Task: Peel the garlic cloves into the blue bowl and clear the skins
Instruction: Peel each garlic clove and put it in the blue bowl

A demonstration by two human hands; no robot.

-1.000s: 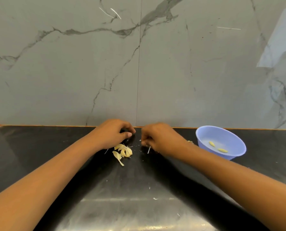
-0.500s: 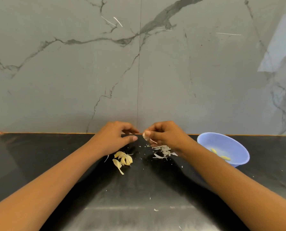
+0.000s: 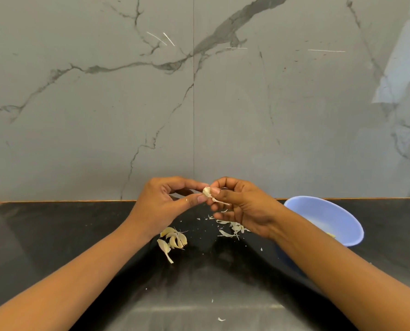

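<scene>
Both hands are raised above the black counter (image 3: 55,235) with a garlic clove (image 3: 207,192) between them. My right hand (image 3: 244,206) pinches the clove, and a thin strip of skin trails from it. My left hand (image 3: 161,204) meets the clove with its thumb and forefinger tips. A small heap of unpeeled cloves (image 3: 174,240) lies on the counter below my left wrist. Loose skins (image 3: 232,229) are scattered under my right hand. The blue bowl (image 3: 330,211) stands to the right, partly behind my right forearm, with a peeled clove (image 3: 331,234) just showing inside.
A grey marble wall (image 3: 199,91) rises right behind the counter. Tiny flakes of skin lie on the near part of the counter, one flake (image 3: 221,319) close to the front edge.
Both hands have lifted off the counter and come together with a clove. The pile of skins, earlier hidden beneath my right hand, now shows.
</scene>
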